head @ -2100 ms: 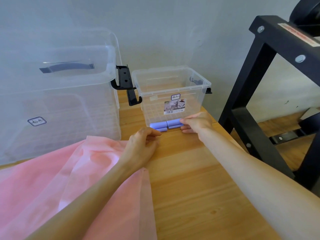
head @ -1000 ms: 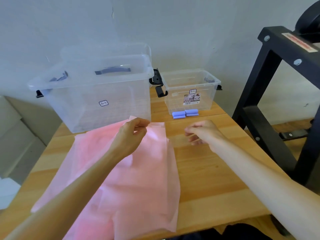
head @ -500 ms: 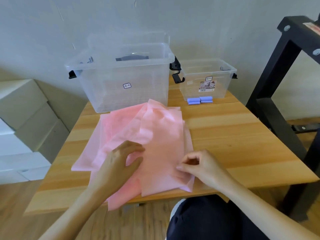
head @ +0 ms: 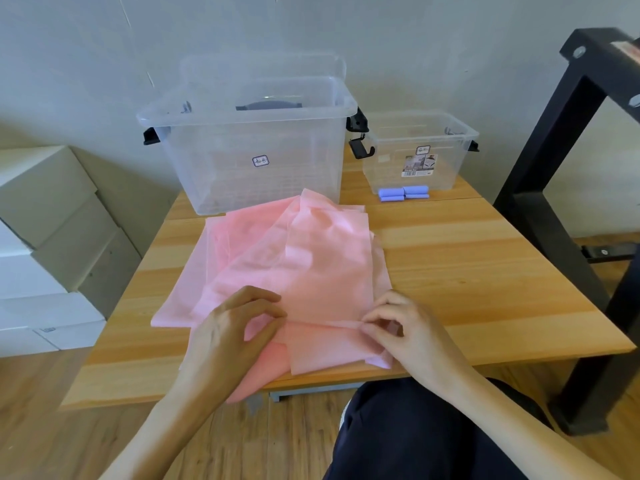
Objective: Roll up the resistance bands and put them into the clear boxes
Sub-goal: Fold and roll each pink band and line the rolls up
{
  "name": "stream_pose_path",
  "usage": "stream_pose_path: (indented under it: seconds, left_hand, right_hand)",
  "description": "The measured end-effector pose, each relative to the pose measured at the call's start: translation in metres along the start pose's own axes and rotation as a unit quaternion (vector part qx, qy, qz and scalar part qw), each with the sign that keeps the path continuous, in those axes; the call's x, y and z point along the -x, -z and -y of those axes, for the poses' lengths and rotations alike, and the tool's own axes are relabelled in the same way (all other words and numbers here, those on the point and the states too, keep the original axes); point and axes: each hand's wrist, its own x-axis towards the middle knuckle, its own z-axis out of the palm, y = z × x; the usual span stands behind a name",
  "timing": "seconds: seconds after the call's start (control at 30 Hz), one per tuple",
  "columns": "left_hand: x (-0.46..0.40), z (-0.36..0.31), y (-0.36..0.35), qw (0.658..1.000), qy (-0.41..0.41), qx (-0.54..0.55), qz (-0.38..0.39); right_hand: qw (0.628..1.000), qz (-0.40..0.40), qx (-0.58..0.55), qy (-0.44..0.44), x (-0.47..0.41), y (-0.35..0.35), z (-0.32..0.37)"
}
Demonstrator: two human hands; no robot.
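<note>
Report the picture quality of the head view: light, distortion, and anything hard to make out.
Head view: soft, even light with weak shadows; wide-angle bending bows the table edges and the black frame; both clear boxes, large and small, wash into the wall; the labels are unreadable; the hands, left and right, are sharp.

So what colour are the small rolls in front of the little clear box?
Light blue-purple rolled bands, head view.
</note>
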Motion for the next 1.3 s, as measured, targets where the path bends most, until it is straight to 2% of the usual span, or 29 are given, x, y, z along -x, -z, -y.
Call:
stream_pose_path:
  seconds: [0.1, 0.2, 0.37, 0.43, 0.53, 0.63, 0.73, 0.8, 0.93, 1.07, 1.17, 1.23, 1.3]
  left_hand:
    - [-0.009, -0.01, 0.003, 0.999, 0.005, 0.03, -0.022]
    - [-0.025, -0.028, 0.006, 0.995, 0.025, 0.088, -0.044]
    - [-0.048, -0.046, 0.012, 0.959, 0.103, 0.246, -0.091]
    - [-0.051, -0.041, 0.013, 0.944, 0.139, 0.288, -0.076]
    - [-0.051, -0.031, 0.007, 0.94, 0.177, 0.291, -0.014]
    - [-0.058, -0.024, -0.001, 0.933, 0.207, 0.294, 0.018]
    - [-0.078, -0.021, -0.008, 0.911, 0.251, 0.323, 0.061]
    - [-0.097, -0.019, -0.014, 0.914, 0.268, 0.292, 0.085]
    - [-0.133, -0.021, -0.028, 0.956, 0.242, 0.126, 0.112]
    - [-0.157, -0.021, -0.041, 0.958, 0.246, 0.025, 0.142]
    - [-0.163, -0.017, -0.049, 0.96, 0.243, 0.013, 0.138]
    - [-0.162, -0.014, -0.051, 0.959, 0.251, 0.039, 0.125]
    - [-0.159, -0.01, -0.051, 0.956, 0.258, 0.093, 0.102]
  right_hand:
    - [0.998, -0.057, -0.027, -0.015, -0.011, 0.011, 0.005]
    - [0.989, -0.096, -0.103, -0.034, -0.024, 0.031, 0.019]
    - [0.975, -0.117, -0.19, 0.012, -0.033, 0.067, 0.052]
    - [0.978, -0.096, -0.184, 0.029, -0.03, 0.079, 0.059]
    - [0.985, -0.051, -0.162, 0.032, -0.02, 0.089, 0.063]
    - [0.992, -0.014, -0.127, 0.015, -0.007, 0.092, 0.059]
    - [0.993, 0.027, -0.116, -0.009, 0.009, 0.092, 0.052]
    - [0.99, 0.065, -0.123, -0.022, 0.017, 0.091, 0.045]
    - [0.969, 0.172, -0.17, -0.051, 0.031, 0.091, 0.038]
    - [0.941, 0.264, -0.195, -0.081, 0.032, 0.094, 0.034]
    - [0.925, 0.325, -0.162, -0.111, 0.023, 0.093, 0.026]
    - [0.941, 0.282, -0.133, -0.131, 0.01, 0.09, 0.017]
    - [0.969, 0.165, -0.113, -0.148, -0.012, 0.083, 0.006]
